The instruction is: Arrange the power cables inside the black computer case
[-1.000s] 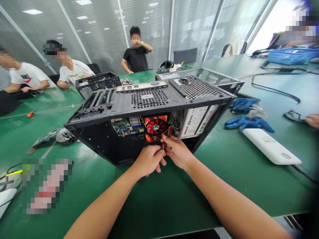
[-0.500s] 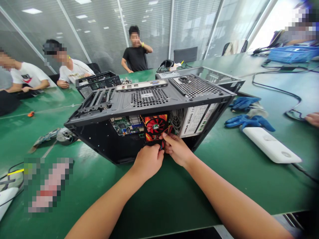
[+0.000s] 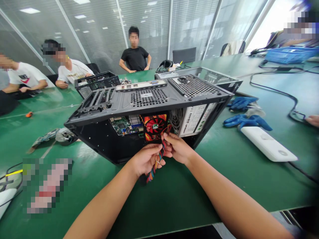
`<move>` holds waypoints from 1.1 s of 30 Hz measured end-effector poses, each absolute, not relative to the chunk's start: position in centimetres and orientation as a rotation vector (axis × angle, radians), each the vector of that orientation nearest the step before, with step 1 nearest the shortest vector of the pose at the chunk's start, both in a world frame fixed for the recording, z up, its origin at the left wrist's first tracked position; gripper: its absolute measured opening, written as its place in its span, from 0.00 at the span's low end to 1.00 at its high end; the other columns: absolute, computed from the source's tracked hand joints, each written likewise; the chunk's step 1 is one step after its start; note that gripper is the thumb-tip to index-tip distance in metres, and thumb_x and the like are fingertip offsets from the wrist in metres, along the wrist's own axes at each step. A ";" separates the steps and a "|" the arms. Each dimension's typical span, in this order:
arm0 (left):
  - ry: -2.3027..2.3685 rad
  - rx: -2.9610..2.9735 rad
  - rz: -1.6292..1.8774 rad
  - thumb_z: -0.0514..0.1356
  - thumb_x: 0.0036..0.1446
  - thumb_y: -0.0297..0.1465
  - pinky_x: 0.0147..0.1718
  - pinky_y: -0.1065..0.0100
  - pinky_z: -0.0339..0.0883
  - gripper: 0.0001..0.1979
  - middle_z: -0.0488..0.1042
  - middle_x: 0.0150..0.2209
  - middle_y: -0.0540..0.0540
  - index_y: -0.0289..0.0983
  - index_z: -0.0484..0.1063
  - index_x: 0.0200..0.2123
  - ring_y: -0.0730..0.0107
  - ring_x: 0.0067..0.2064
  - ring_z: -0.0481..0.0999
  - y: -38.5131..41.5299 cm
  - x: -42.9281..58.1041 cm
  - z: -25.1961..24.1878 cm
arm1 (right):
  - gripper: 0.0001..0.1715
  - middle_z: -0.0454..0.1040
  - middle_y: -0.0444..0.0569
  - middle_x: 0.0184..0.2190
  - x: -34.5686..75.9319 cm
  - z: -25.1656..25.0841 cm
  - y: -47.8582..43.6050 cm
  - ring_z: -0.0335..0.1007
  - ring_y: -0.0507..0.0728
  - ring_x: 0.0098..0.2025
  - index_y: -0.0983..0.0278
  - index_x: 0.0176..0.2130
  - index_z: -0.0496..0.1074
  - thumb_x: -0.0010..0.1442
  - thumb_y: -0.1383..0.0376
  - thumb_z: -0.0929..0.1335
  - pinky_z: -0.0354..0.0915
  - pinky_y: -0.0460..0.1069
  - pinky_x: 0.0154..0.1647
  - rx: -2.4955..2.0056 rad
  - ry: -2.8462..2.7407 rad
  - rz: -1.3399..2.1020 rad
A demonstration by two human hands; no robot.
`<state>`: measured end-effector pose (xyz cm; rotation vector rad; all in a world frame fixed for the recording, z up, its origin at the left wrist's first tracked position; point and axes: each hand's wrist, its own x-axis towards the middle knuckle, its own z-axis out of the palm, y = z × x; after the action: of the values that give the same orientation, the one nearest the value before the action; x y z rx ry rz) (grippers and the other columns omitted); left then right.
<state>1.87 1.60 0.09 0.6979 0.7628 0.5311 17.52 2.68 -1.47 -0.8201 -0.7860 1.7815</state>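
Note:
A black computer case lies on the green table with an open side toward me. Inside it show a motherboard, a red-and-black cooling fan and a power supply with a white label. A bundle of multicoloured power cables comes out of the opening and hangs over the case's near edge. My left hand has its fingers around the bundle from the left. Higher up, my right hand pinches the same cables just in front of the fan.
Blue gloves and a white power strip lie on the right. A second case and loose computer parts are on the left. Several people sit around the table. Behind the gloves stands a blue basket.
The cable bundle has come out of the case toward me, and its lower end now shows below my hands. My left hand has turned, its fingers now visible. The person opposite lowered an arm.

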 end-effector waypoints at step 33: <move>1.001 1.000 0.585 0.65 0.52 0.38 0.21 0.76 0.63 0.14 0.73 0.23 0.49 0.32 0.69 0.30 0.78 0.21 0.71 1.7 2.8 0.6 | 0.24 0.51 0.33 0.14 17.5 -1.2 2.7 0.42 0.44 0.16 0.65 0.28 0.68 0.48 0.48 0.73 0.41 0.43 0.17 -0.932 -0.881 1.696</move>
<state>2.76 1.71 0.56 0.9996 1.0008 0.5855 17.48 2.69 -1.16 -0.9320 -0.8814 1.6964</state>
